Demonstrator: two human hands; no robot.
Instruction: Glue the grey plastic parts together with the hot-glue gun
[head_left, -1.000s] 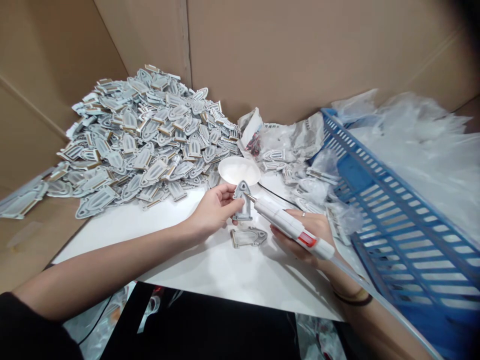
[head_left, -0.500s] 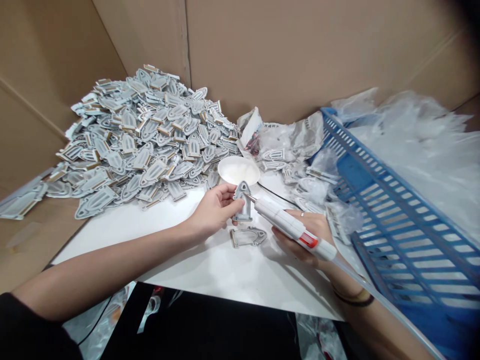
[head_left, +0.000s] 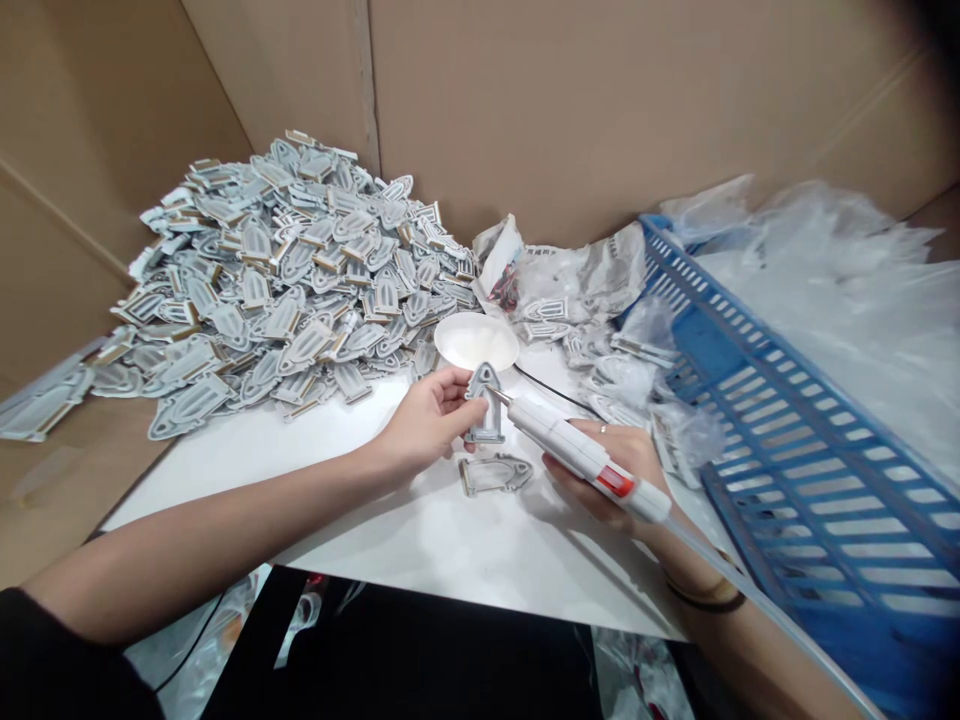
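Observation:
My left hand (head_left: 426, 420) pinches a grey pointed plastic part (head_left: 484, 405) and holds it upright above the white table (head_left: 420, 530). In my right hand (head_left: 611, 470) is a white pen-shaped tool (head_left: 581, 455) with a red mark; its fingers wrap around the tool. The tool's metal tip touches the held part near its top. A clear tube runs back from the tool's rear end. A second grey part (head_left: 495, 473) lies flat on the table just below both hands.
A big heap of the same grey parts (head_left: 277, 280) covers the back left. A small white dish (head_left: 476, 342) stands behind the hands. Crumpled plastic bags (head_left: 585, 280) lie at the back, and a blue slatted crate (head_left: 787, 450) full of clear bags stands at the right. Cardboard walls enclose the table.

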